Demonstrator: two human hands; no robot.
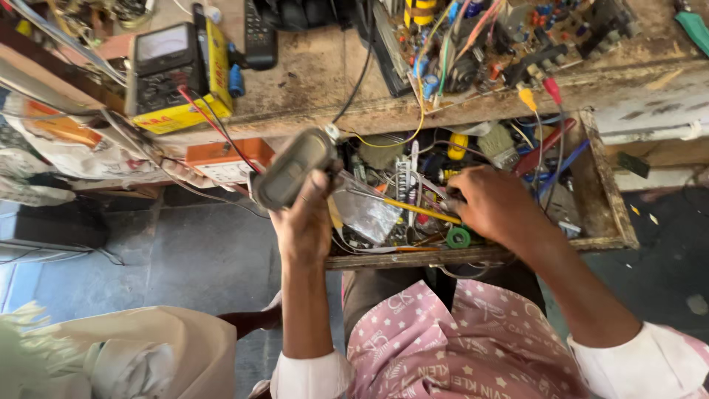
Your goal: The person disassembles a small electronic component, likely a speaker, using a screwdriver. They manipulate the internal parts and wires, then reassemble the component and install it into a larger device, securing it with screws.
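Note:
My left hand (306, 222) holds up a small grey handheld device (293, 168), blurred by motion, just in front of the workbench edge. My right hand (493, 203) reaches into an open wooden drawer (602, 207) crowded with tools and wires, its fingers curled among them near a yellow-handled screwdriver (421, 210) and a green tape roll (458, 237). What the right fingers grip is hidden. A clear plastic bag (367, 214) lies in the drawer between my two hands.
On the wooden bench (310, 89) sit a yellow multimeter (173, 74) with red lead, a black remote (260, 33) and a circuit board with coloured wires (502, 44). An orange box (225, 159) sits below. A cloth bundle (140, 355) lies at lower left.

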